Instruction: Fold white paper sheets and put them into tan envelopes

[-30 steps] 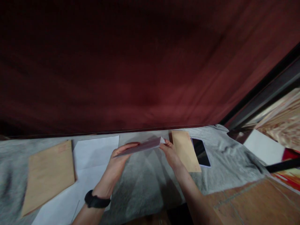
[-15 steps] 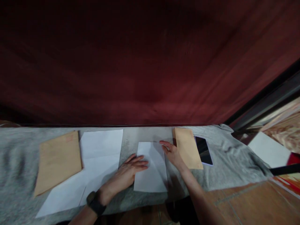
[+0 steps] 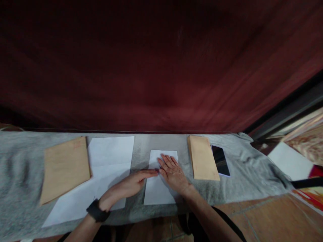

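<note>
A folded white sheet of paper (image 3: 158, 193) lies flat on the grey cloth in front of me. My right hand (image 3: 173, 173) rests palm down on its upper half, fingers stretched out and slightly spread. From the left, my left hand (image 3: 137, 181) reaches over the sheet's left edge with its fingers straight, the tips meeting the right hand's thumb. A dark watch is on my left wrist. Left of this sheet lie larger creased white sheets (image 3: 111, 151), partly under a brown envelope (image 3: 65, 168).
A stack of brown envelopes (image 3: 203, 159) lies right of the folded sheet, with a dark-screened phone (image 3: 220, 160) beside it. The grey cloth (image 3: 249, 168) covers the surface, and a dark red drape (image 3: 161, 84) rises behind. Tiled floor (image 3: 277, 215) shows at lower right.
My right hand has moved left and down from the sheet's upper right edge onto its middle. My left hand's fingers have drawn together and straightened across the sheet. The view has shifted slightly.
</note>
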`<state>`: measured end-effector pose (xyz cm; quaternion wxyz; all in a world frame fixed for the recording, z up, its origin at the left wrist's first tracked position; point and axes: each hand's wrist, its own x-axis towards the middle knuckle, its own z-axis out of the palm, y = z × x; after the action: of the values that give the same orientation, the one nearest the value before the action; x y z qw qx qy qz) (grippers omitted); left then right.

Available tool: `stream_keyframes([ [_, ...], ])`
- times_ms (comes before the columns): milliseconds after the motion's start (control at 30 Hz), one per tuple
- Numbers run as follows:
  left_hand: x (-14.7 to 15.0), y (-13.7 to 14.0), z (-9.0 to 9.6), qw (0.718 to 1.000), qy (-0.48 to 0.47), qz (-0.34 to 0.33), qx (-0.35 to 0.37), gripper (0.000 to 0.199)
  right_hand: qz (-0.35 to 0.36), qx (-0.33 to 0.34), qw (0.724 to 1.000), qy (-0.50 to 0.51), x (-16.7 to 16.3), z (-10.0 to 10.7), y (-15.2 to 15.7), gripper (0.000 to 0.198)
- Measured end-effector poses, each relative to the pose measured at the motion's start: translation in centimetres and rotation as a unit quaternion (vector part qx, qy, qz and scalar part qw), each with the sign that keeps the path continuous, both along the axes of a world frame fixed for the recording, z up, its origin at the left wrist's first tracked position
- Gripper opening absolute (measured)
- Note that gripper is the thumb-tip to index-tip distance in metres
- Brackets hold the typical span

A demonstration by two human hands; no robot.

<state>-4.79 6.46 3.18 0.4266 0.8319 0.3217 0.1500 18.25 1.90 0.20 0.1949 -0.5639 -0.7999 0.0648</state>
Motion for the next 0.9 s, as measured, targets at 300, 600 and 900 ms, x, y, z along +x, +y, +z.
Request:
stream_keyframes([
  [300, 6.8, 0.9, -2.8, 0.939, 0.153, 0.174, 0.252, 0.057, -0.040, 0.028, 0.999, -0.013, -1.4, -1.2, 0.6, 0.051],
  [600, 7.2, 1.4, -3.7, 0.900, 0.198, 0.280, 0.270, 0.060, -0.191, 0.028, 0.981, -0.007, 1.3, -0.9, 1.6, 0.049],
  [900, 6.8, 2.5, -1.9, 0.909, 0.171, 0.335, 0.178, 0.064, -0.265, 0.054, 0.962, 0.034, 2.6, -1.1, 2.5, 0.052],
])
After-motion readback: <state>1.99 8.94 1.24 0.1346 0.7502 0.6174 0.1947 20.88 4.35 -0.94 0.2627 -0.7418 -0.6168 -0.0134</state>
